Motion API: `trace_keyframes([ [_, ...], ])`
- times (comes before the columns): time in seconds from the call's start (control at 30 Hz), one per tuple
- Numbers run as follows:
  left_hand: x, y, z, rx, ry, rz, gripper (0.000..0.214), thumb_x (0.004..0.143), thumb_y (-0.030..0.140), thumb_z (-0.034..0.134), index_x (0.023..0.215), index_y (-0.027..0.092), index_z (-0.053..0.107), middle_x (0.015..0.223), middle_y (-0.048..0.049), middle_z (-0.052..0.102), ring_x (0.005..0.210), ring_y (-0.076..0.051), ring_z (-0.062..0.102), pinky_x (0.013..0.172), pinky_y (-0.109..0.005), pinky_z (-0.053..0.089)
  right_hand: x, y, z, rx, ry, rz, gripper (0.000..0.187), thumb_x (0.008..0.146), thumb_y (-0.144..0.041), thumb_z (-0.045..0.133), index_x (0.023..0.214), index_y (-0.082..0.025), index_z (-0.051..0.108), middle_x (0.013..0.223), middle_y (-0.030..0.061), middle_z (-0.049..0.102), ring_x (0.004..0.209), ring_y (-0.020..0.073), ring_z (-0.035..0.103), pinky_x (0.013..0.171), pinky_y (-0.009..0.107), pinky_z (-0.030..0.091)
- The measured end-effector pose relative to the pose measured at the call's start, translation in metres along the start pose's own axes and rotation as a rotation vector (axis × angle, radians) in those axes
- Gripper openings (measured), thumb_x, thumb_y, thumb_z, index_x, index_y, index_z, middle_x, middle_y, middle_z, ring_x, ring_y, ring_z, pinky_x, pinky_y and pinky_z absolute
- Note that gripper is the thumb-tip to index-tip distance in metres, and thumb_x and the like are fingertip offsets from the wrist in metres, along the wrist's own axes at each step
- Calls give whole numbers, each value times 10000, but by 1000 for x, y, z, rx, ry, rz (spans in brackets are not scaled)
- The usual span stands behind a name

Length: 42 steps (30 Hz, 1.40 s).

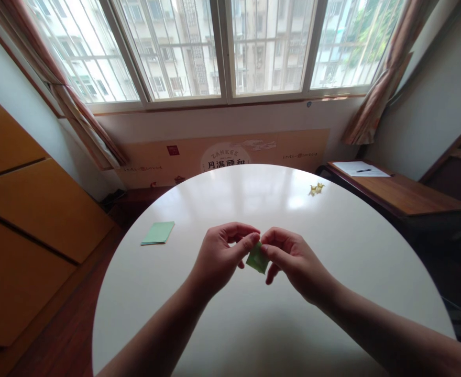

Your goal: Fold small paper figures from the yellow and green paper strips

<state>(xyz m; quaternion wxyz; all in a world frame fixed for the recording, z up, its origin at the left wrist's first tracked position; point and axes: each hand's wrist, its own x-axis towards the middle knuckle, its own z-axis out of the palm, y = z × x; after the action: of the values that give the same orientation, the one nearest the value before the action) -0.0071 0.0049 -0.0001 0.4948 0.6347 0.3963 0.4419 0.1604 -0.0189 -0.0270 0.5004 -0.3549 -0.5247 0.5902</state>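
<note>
A small folded piece of green paper (257, 258) is held just above the round white table (332, 251), near its middle. My left hand (220, 254) pinches its upper left side between thumb and fingers. My right hand (293, 259) pinches the upper right side, fingertips almost touching those of the left. Much of the paper is hidden behind the fingers.
A stack of light green paper sheets (158, 233) lies on the table's left part. A tiny yellow folded paper figure (316, 188) sits at the far right. A wooden side desk (403, 191) with a white sheet and pen (362, 169) stands to the right; wooden cabinets (26, 209) on the left.
</note>
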Motion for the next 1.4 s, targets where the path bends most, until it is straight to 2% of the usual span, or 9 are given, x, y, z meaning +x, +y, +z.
trace_keyframes([
  [0.17, 2, 3, -5, -81, -120, -77, 223, 849, 327, 698, 890, 117, 758, 678, -37, 688, 563, -111, 605, 393, -148, 461, 0, -1, 0, 46, -15, 18, 128, 849, -277, 643, 784, -172, 609, 753, 32, 682, 650, 162, 639, 462, 241, 542],
  [0.43, 3, 3, -6, -164, -145, -92, 177, 817, 298, 734, 889, 140, 762, 670, -18, 678, 518, -87, 572, 379, -139, 454, -2, -3, 0, 71, -33, 17, 133, 833, -287, 654, 787, -171, 608, 716, 20, 664, 641, 163, 638, 452, 237, 537],
  [0.6, 3, 5, -5, -144, -118, -76, 152, 805, 278, 740, 845, 133, 768, 632, -11, 670, 488, -79, 554, 374, -139, 452, -3, -2, -1, 42, -32, -6, 153, 853, -300, 659, 792, -167, 616, 730, 27, 668, 641, 158, 630, 451, 234, 536],
  [0.77, 3, 6, -5, -66, -57, -52, 172, 813, 280, 727, 873, 127, 776, 626, -20, 687, 481, -85, 564, 381, -149, 459, -2, 0, -2, -15, -40, -76, 184, 899, -351, 662, 875, -170, 641, 768, 45, 696, 673, 167, 650, 458, 230, 537],
  [1.0, 1, 4, -3, 14, -21, -20, 181, 827, 287, 715, 889, 129, 778, 669, -37, 721, 537, -106, 605, 409, -155, 475, -2, 1, 0, -80, -1, -98, 216, 896, -381, 683, 895, -167, 657, 783, 57, 709, 697, 177, 669, 464, 228, 537],
  [1.2, 1, 5, -3, 61, -12, -35, 210, 843, 319, 695, 843, 121, 762, 654, -35, 709, 517, -102, 584, 404, -160, 467, -2, 3, 0, -103, 24, -115, 185, 900, -357, 675, 868, -176, 656, 749, 33, 681, 671, 161, 642, 467, 227, 538],
  [1.4, -4, 6, 1, 138, -8, -18, 239, 848, 343, 696, 862, 113, 760, 673, -49, 707, 566, -125, 608, 437, -179, 487, -3, 2, 0, -116, 33, -107, 227, 853, -387, 729, 870, -170, 668, 747, 37, 687, 661, 166, 652, 441, 216, 525],
])
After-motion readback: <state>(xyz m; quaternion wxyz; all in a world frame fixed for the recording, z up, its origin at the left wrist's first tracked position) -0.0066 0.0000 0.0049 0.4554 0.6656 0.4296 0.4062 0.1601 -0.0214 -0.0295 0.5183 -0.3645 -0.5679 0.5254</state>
